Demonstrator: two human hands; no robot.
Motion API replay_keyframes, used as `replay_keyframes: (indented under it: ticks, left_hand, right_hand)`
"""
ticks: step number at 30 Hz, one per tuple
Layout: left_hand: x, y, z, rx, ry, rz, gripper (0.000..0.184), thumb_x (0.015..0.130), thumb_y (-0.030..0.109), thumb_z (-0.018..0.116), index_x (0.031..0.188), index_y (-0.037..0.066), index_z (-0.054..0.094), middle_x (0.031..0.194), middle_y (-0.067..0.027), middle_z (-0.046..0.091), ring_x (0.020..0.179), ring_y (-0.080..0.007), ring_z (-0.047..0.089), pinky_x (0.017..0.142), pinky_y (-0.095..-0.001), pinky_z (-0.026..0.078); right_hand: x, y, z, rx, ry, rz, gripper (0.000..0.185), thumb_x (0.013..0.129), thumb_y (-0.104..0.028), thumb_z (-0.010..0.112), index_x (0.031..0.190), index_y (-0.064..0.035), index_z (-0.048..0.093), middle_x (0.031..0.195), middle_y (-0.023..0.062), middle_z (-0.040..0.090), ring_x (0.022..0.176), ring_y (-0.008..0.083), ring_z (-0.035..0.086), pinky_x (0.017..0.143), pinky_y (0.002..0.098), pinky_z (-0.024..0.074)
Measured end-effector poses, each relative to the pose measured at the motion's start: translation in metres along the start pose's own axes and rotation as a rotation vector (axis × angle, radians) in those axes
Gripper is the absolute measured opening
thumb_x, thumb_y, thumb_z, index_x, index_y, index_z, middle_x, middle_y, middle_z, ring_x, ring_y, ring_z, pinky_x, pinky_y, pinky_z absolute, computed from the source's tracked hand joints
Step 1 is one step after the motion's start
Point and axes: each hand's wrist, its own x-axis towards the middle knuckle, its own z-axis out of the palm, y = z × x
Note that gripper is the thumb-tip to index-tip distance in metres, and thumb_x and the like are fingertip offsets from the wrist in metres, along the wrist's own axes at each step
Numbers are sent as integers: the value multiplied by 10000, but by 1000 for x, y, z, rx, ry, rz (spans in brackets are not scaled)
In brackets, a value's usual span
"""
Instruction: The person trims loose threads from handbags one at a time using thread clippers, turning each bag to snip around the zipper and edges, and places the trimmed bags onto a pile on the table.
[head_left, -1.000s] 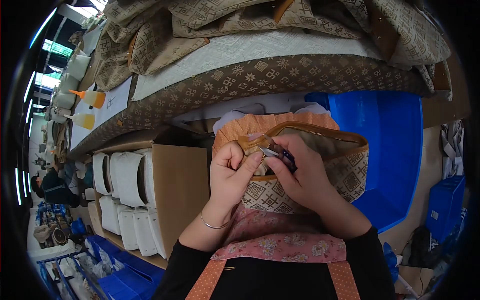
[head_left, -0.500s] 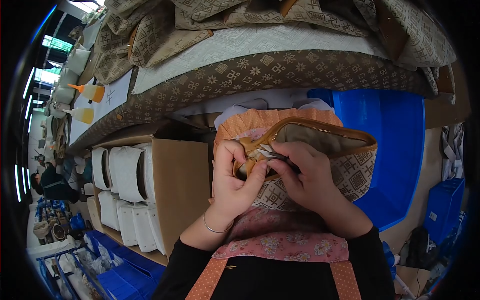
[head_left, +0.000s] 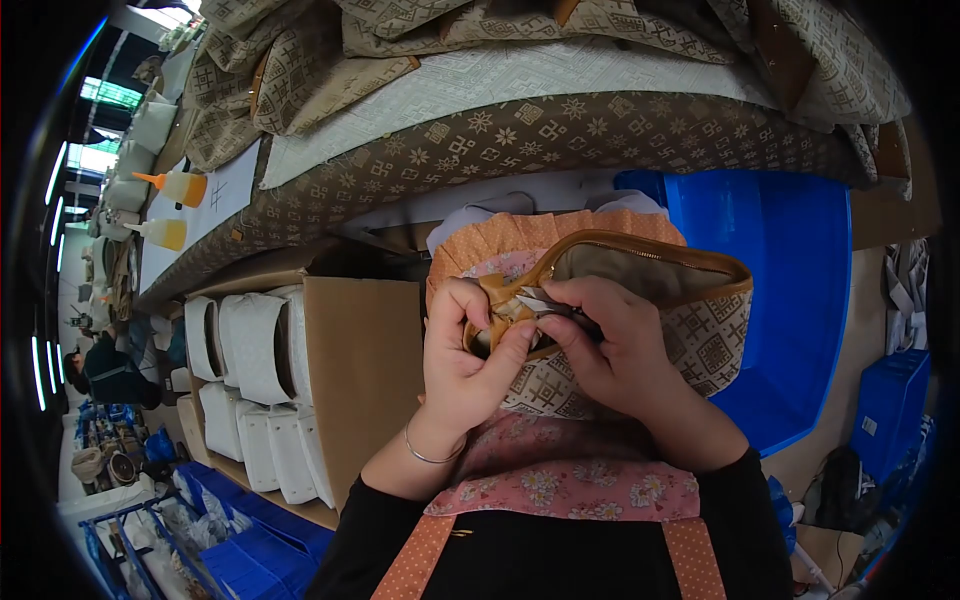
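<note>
A patterned beige bag (head_left: 706,343) with brown trim and a zipper lies on my lap, its mouth open toward me. My left hand (head_left: 462,352) is closed on the brown trim at the bag's left end, pinching it between thumb and fingers. In my right hand (head_left: 628,350) is a small pair of thread snips (head_left: 543,305), the pale pointed blades aimed left at the trim between both thumbs. The handles are mostly hidden by my fingers. Whether the blades touch the trim, I cannot tell.
Ahead, a table bears patterned cloth (head_left: 480,145) and more bag pieces (head_left: 340,85). Two glue bottles (head_left: 180,188) stand at left. Beside me are a cardboard box (head_left: 362,390) of white bags (head_left: 258,345) and, at right, a blue bin (head_left: 800,300). A person (head_left: 115,372) is far left.
My hands and the bag keep nearly the same pose. The view has shifted very slightly; the snips stay at the trim.
</note>
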Motion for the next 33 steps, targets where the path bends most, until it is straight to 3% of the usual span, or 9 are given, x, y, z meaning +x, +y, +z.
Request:
replay_keyframes:
  ticks: [8, 15, 18, 23, 33]
  left_hand:
    - [2, 5, -1, 73, -66, 106, 304, 778, -49, 635, 819, 89, 367, 804, 6, 409, 717, -57, 392, 649, -185, 351]
    - [0, 3, -1, 28, -80, 69, 298, 781, -53, 630, 828, 86, 370, 809, 7, 412, 722, -52, 394, 650, -180, 350]
    - [-1, 4, -1, -77, -57, -5, 297, 790, -57, 624, 850, 85, 370, 823, 8, 416, 738, -47, 398, 655, -180, 356]
    - [-2, 10, 5, -156, -20, -19, 317, 814, -71, 576, 954, 79, 335, 910, -17, 418, 785, -61, 434, 706, -187, 387]
    - [-8, 7, 3, -30, -26, 76, 337, 818, -63, 559, 1019, 63, 320, 945, -47, 414, 823, -79, 441, 730, -196, 390]
  right_hand:
    - [0, -1, 0, -2, 12, -13, 212, 789, -9, 667, 983, -1, 582, 853, 135, 627, 711, 227, 644, 611, 287, 506]
    - [0, 1, -1, -49, -30, -67, 216, 787, -4, 665, 982, 1, 573, 834, 133, 625, 697, 224, 647, 586, 280, 502]
    - [-3, 1, 0, 5, 59, -86, 247, 780, -6, 675, 1001, 4, 564, 837, 128, 622, 696, 221, 651, 581, 277, 506]
    - [-4, -4, -2, -98, -63, -55, 298, 773, -28, 694, 1035, 2, 555, 865, 129, 619, 694, 217, 654, 586, 282, 519]
    - [-2, -4, 6, -69, 5, -55, 275, 795, -44, 671, 1039, 5, 554, 846, 134, 611, 672, 226, 639, 571, 290, 503]
